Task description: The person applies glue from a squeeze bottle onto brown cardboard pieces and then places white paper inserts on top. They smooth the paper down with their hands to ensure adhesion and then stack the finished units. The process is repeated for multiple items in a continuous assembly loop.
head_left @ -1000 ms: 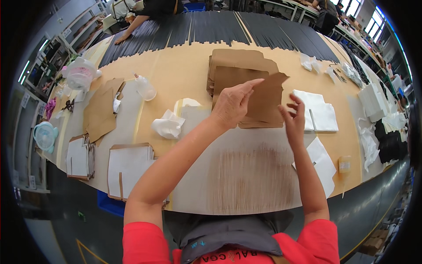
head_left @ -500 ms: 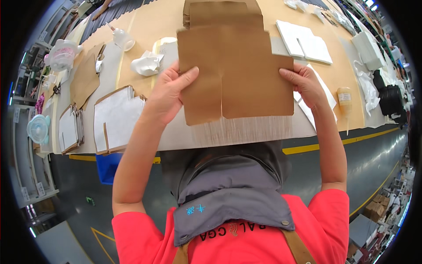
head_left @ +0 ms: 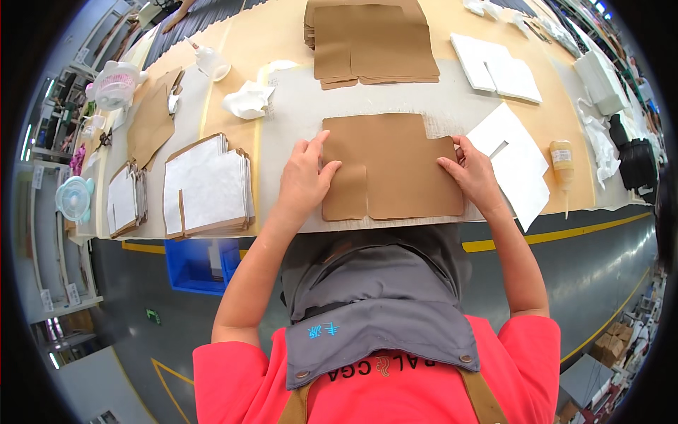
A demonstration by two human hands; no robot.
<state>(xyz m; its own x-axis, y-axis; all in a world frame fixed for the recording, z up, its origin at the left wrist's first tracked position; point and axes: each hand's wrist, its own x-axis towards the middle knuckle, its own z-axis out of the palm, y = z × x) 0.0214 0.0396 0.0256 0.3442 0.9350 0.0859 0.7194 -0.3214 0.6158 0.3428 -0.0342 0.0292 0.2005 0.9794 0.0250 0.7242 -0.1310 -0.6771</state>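
A brown leather-like panel (head_left: 402,177) lies on the near part of the table, brown face up. It has a notched far right corner and a slit running in from its near edge. My left hand (head_left: 305,177) rests at the panel's left edge, thumb and fingers spread apart. At the opposite edge my right hand (head_left: 472,173) grips the panel, thumb on top; its fingertips are partly hidden. Beyond them lies a stack of similar brown panels (head_left: 378,46).
White slit sheets (head_left: 519,166) lie right of the panel, beside a glue bottle (head_left: 562,166). White-faced, brown-edged stacks (head_left: 205,187) stand on the left, with crumpled white paper (head_left: 247,100) behind. A blue bin (head_left: 194,265) sits below the table edge.
Both hands have brought the panel down and toward me onto the table, uncovering the stack behind it. My left hand's fingers have loosened and spread at its edge.
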